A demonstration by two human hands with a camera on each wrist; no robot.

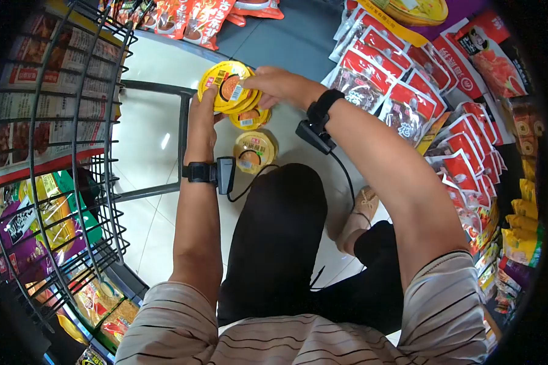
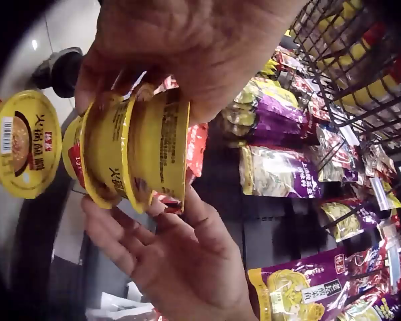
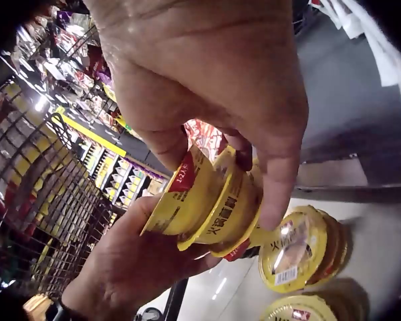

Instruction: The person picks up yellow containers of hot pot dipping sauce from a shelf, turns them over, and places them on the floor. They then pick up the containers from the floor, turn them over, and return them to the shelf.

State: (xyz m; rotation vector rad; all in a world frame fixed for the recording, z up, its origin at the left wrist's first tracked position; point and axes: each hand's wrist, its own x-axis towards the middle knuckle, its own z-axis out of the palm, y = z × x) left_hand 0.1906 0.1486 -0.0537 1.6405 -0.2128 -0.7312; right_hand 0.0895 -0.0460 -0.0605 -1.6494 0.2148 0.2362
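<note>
A stack of yellow lidded sauce cups (image 1: pixel 228 85) is held sideways between both hands above the floor. My right hand (image 1: pixel 274 82) grips the stack from above, its thumb and fingers (image 3: pixel 277 194) curled over the rims of the cups (image 3: pixel 214 207). My left hand (image 1: pixel 204 115) supports the stack from below with fairly straight fingers (image 2: pixel 120 241) under the cups (image 2: pixel 134 154). Two more yellow cups (image 1: pixel 249 118) (image 1: pixel 254 149) lie on the floor just beneath the hands. One of them (image 2: pixel 23 144) shows at the left of the left wrist view.
A black wire rack (image 1: pixel 73 152) with purple and yellow packets (image 2: pixel 281 170) stands at the left. Rows of red packets (image 1: pixel 408 103) fill the shelves at the right. My dark-trousered knee (image 1: pixel 280 225) and a shoe (image 1: pixel 359 213) rest on the pale tiled floor (image 1: pixel 152 134).
</note>
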